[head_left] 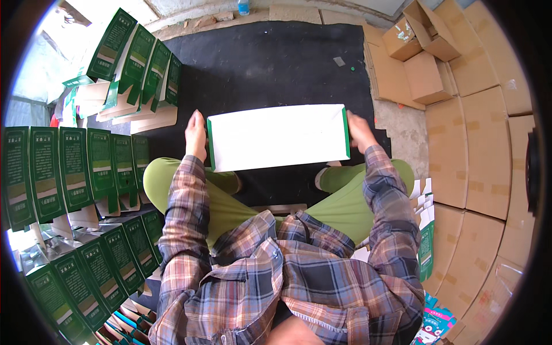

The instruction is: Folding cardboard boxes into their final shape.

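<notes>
Head view: left grip [196, 137], right grip [360, 132] clamped on ends of white box [279, 138] above black mat [259, 69].

Floor covering: a black sheet [270, 63] spreads in front of me, dusty, with a small grey scrap [339, 61] lying on it.
Bare floor: to my right, rough grey concrete [405, 135] shows past the sheet's edge.
Far wall: pale and stained wall [192, 7], at the top of my view.
Right side: taped brown cartons [486, 155] stacked beside me, open cartons [428, 75] near their far end.
Light: white glare at my upper left, around pale bluish sheeting [35, 72].
</notes>
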Demonstrator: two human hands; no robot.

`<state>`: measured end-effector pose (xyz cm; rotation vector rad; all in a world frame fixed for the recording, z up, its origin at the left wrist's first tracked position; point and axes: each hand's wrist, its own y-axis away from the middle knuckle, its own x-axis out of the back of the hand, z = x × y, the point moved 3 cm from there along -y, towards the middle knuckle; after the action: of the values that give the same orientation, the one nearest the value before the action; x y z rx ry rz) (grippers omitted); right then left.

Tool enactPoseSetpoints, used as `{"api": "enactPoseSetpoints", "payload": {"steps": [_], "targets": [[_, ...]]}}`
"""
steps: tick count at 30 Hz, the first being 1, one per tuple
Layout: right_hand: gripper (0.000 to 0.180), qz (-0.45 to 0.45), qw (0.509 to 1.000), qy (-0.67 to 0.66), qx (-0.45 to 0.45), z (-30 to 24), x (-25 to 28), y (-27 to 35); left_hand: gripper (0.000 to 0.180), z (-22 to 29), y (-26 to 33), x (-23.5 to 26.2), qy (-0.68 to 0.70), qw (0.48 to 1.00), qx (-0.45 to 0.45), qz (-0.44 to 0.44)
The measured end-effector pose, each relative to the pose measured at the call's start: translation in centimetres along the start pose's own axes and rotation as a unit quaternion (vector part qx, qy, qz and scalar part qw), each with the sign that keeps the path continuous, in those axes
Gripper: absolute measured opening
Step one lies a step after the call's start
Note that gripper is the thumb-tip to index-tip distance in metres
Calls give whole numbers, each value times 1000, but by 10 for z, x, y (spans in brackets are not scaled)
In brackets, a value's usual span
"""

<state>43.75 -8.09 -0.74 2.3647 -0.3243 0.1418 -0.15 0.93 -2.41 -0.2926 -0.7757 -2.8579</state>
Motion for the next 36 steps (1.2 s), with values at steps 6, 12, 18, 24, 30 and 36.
{"api": "enactPoseSetpoints", "payload": {"steps": [6, 12, 18, 24, 30, 36], "targets": [[52, -57, 998, 31, -15, 30, 11, -16, 58, -17, 15, -29, 215, 951, 111, -194], [48, 3, 990, -70, 126, 2, 21, -4, 29, 13, 25, -11, 249, 948, -117, -162], [46, 25, 983, -152, 96, -6, 22, 5, 41, 18, 33, -14, 225, 970, -55, -75], [46, -45, 999, -12, 15, 17, 12, -5, 45, -22, 20, -15, 107, 980, 36, -164], [36, -83, 996, 14, -31, 46, 13, -21, 38, -38, 13, -18, 63, 978, 102, -169], [31, 10, 998, 47, 40, 39, 13, -23, 42, -24, 9, -28, 42, 986, 10, -163]]}}
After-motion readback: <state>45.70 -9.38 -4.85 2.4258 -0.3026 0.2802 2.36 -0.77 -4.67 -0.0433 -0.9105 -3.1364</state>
